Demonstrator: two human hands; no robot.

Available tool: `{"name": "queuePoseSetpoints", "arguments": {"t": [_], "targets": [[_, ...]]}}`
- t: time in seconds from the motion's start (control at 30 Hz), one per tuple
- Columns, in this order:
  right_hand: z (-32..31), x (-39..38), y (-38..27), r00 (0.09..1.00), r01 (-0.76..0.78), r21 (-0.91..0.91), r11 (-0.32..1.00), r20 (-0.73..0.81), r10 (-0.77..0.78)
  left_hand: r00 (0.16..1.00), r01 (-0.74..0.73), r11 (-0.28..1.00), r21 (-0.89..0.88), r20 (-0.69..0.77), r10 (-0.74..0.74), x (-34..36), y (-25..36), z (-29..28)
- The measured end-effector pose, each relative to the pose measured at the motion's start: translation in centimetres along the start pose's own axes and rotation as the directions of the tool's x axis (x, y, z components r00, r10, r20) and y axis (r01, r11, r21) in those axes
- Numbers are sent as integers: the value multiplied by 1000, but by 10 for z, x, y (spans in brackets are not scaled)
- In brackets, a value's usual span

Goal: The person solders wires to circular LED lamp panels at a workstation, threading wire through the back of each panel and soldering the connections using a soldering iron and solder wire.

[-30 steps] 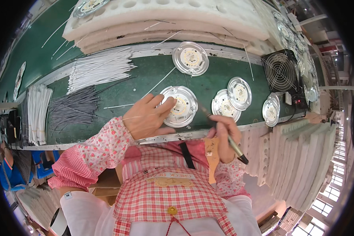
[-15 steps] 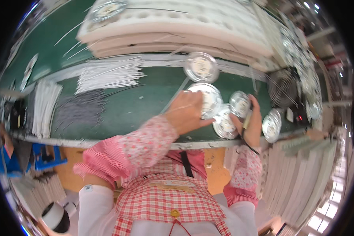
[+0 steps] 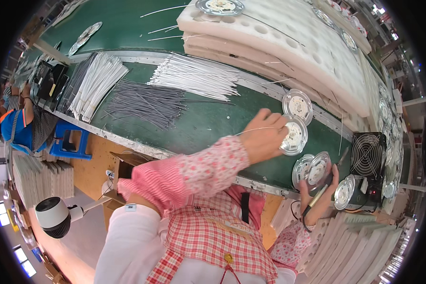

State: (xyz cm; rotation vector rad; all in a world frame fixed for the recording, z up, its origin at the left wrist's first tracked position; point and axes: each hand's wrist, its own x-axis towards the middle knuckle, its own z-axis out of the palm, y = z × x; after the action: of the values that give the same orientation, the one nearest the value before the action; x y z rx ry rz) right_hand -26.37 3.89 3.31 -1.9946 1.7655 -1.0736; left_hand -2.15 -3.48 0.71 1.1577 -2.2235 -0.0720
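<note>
At the lower right, my right hand (image 3: pixel 317 194) is closed around a pen-like soldering iron (image 3: pixel 315 199) with a black cord. Its thumb and fingers also steady a round silver disc (image 3: pixel 320 166) with a pale centre board, tilted up. Behind it, a second silver disc (image 3: pixel 299 171) is partly covered. My left hand (image 3: pixel 266 137) has curled fingers at the left rim of another silver disc (image 3: pixel 296 136). A thin white wire (image 3: pixel 251 129) runs across these fingers and seems held there. One more disc (image 3: pixel 298 105) lies just beyond, overlapped by the nearer one.
Bundles of white wires (image 3: pixel 194 75) and dark grey wires (image 3: pixel 149 102) lie left on the green bench (image 3: pixel 222 120). Stacked white foam trays (image 3: pixel 274 42) stand at the back. A black fan (image 3: pixel 367 154) and a loose disc (image 3: pixel 344 191) are at right. A person (image 3: pixel 21 123) sits far left.
The whole view has turned, shifting the bench contents across it. The disc in my right hand has come lower, tilting over the disc behind it. My left hand stays by its disc.
</note>
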Motion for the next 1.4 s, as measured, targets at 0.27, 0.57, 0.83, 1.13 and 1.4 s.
{"name": "queuePoseSetpoints", "arguments": {"t": [0.27, 0.57, 0.83, 1.13, 1.4], "targets": [[44, 1, -34, 976, 145, 93, 985, 152, -158, 908, 76, 934, 348, 363, -209, -102, -51, -149], [78, 11, -54, 968, 64, 450, 891, 190, -166, 875, 478, 713, -513, 208, -437, -66, -28, -93], [82, 12, -69, 924, -360, 788, 500, 377, 71, 872, 452, 533, -715, 231, -431, -35, 0, -70], [79, 10, -81, 898, -435, 821, 370, 427, 108, 875, 450, 537, -714, 232, -425, -37, 5, -76], [83, 4, -80, 892, -441, 813, 379, 443, 86, 837, 463, 488, -740, 183, -516, -42, 13, -70]]}}
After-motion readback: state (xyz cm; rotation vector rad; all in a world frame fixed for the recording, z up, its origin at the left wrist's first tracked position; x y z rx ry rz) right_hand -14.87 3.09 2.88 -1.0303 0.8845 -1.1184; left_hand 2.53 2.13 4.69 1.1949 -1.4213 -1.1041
